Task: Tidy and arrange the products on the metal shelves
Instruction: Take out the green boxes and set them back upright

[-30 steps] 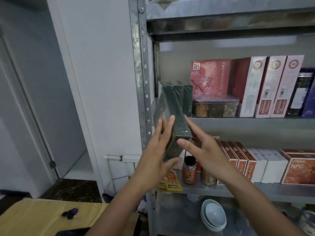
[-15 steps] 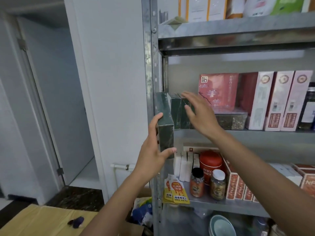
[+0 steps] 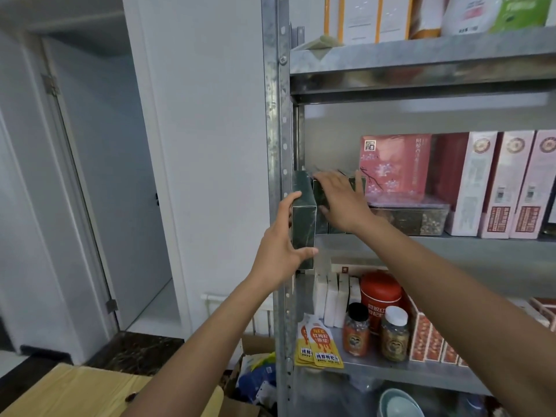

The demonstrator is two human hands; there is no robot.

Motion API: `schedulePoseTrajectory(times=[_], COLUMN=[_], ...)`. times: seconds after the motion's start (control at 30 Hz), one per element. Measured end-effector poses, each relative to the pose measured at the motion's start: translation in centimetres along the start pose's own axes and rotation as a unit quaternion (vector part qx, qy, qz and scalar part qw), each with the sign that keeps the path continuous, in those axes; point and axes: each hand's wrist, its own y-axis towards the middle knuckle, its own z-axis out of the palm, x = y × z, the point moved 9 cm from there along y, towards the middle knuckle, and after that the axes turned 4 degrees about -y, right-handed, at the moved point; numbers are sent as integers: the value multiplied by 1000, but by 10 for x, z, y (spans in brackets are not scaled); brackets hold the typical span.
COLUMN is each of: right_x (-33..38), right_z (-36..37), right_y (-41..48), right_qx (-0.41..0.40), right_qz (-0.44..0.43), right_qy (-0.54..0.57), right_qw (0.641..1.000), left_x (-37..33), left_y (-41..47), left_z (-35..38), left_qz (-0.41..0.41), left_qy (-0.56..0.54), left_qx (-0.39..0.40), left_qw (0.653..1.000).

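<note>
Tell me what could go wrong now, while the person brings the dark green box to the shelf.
1. The dark green box in the left hand is close against the metal post, and its lower end hangs below the shelf edge; it may catch on either.
2. The right hand rests on the standing green boxes; if it pushes them, they could tip toward the clear container.

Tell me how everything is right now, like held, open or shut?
Dark green box, upright, held by the left grip at the shelf's left end.
Shelved green boxes, upright, pressed by the open right grip.
Clear container, lid on.
Black-capped jar, shut.
White-capped jar, shut.
Red tin, lid on.
</note>
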Motion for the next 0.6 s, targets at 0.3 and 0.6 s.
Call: schedulePoseTrajectory(times=[0.3,0.6], right_x=[12,26], right_z=[-8,1], right_y=[-21,-53], right_qx=[-96,-214], right_qz=[13,67], right_qy=[-13,138], right_qw=[995,965], left_x=[-5,-4], left_y=[55,78], left_z=[-10,-8], left_qz=[104,176], left_qy=[371,442], left_qx=[22,56], left_qw=[922,878])
